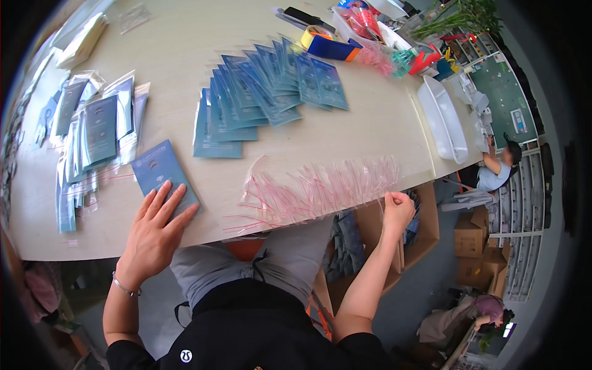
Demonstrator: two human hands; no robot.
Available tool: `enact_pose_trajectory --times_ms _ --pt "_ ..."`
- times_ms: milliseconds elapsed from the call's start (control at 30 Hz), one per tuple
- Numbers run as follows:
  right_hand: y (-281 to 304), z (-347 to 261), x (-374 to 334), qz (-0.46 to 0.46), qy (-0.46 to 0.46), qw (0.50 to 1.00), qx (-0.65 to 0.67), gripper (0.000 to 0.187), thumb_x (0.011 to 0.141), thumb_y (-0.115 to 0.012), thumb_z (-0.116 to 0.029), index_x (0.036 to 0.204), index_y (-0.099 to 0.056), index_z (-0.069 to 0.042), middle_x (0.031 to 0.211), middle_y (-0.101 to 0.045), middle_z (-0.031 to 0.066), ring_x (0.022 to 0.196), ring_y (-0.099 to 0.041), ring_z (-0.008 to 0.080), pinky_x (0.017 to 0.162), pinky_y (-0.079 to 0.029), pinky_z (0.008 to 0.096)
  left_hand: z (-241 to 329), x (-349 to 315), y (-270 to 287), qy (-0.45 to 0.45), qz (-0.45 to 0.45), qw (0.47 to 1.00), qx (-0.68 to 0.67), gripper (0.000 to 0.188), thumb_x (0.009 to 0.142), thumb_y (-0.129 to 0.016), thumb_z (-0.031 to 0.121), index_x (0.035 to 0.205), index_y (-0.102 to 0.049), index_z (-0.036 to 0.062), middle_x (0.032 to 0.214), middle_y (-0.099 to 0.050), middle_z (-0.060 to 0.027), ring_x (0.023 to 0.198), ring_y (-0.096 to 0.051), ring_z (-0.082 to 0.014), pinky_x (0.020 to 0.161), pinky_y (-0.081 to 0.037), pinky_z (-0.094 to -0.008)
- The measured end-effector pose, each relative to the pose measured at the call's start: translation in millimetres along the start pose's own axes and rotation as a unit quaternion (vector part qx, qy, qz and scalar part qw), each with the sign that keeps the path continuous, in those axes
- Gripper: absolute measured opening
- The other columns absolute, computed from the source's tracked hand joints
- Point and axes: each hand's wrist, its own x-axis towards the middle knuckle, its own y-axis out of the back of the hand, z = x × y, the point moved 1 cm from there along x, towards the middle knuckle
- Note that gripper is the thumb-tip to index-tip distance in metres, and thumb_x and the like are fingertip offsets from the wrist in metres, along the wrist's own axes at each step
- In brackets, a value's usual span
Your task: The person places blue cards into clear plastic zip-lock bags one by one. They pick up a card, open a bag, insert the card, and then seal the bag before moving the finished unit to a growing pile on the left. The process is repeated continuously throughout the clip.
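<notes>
And here's the big pale table [364, 139], running across the whole scene, with a brown cardboard box [430, 225] standing below its edge at four o'clock. Up between eleven and twelve, a broad fan of blue cards [271, 92] spreads out, each overlapping its neighbour! Right at the hub, reaching toward the near edge, lies a row of clear bags [320, 188], streaked with thin red lines. Between nine and ten, a loose pile of bagged cards [100, 126], shiny with plastic. A white tray [441, 117] sits at two o'clock.

Now the hands! At half past eight, the left hand [154, 225] is spread flat, gripping nothing, fingers pressing the lower part of a single blue card [161, 165] that lies tilted on the table, just beside that pile. At half past three, the right hand [398, 213] is pinched, thumb to fingers, at the row's right end (whether any film is caught there, I cannot tell). Smallest of all, a thin bracelet [125, 285] rings the left wrist.
</notes>
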Motion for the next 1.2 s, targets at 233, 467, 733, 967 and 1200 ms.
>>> enact_pose_trajectory --times_ms 233,467,733,967,1200 --pt "14 -98 -81 0.162 0.224 0.927 0.253 0.022 0.079 -0.072 0.004 0.098 -0.064 -0.003 0.104 -0.06 0.0097 0.103 -0.056 0.0277 0.089 -0.047 0.0388 -6 -6 8 -0.046 -0.008 0.999 -0.002 0.046 0.09 -0.062 0.01 0.136 -0.06 0.0161 0.153 -0.045 -0.0128 0.145 -0.037 -0.0352 0.12 -0.028 -0.0495" --pt "-27 -195 -205 -0.231 0.618 0.712 0.24 0.04 0.071 -0.082 -0.006 0.11 -0.072 -0.015 0.127 -0.067 0.0033 0.126 -0.056 0.0263 0.101 -0.039 0.0422 -16 -18 13 -0.066 -0.049 0.991 -0.102 0.035 0.088 -0.066 0.008 0.121 -0.057 0.0087 0.154 -0.045 -0.0092 0.148 -0.034 -0.0311 0.121 -0.028 -0.0491" --pt "-35 -204 -215 -0.257 0.589 0.715 0.275 0.024 0.074 -0.081 -0.01 0.096 -0.073 -0.012 0.121 -0.071 0.0007 0.125 -0.057 0.0246 0.1 -0.037 0.0454 -23 -31 20 -0.068 -0.016 0.987 -0.142 0.043 0.08 -0.08 0.027 0.113 -0.058 0.0085 0.154 -0.045 -0.0083 0.147 -0.034 -0.0333 0.12 -0.028 -0.0522" --pt "-34 -203 -224 -0.229 0.549 0.761 0.257 0.017 0.076 -0.081 -0.013 0.085 -0.067 -0.01 0.119 -0.07 0.0028 0.122 -0.057 0.0267 0.1 -0.036 0.0444 -31 -57 0 -0.024 0.083 0.994 -0.071 0.032 0.075 -0.083 0.02 0.097 -0.061 0.0105 0.145 -0.055 -0.0104 0.14 -0.045 -0.032 0.115 -0.036 -0.0515" --pt "-28 -207 -230 -0.247 0.506 0.799 0.21 0.015 0.08 -0.078 -0.014 0.087 -0.065 -0.009 0.119 -0.058 0.0081 0.122 -0.048 0.0317 0.101 -0.033 0.0465 -21 -59 -7 0.043 0.16 0.983 -0.079 0.021 0.077 -0.081 0.021 0.084 -0.064 0.01 0.141 -0.058 -0.0108 0.138 -0.047 -0.0334 0.114 -0.036 -0.0512"
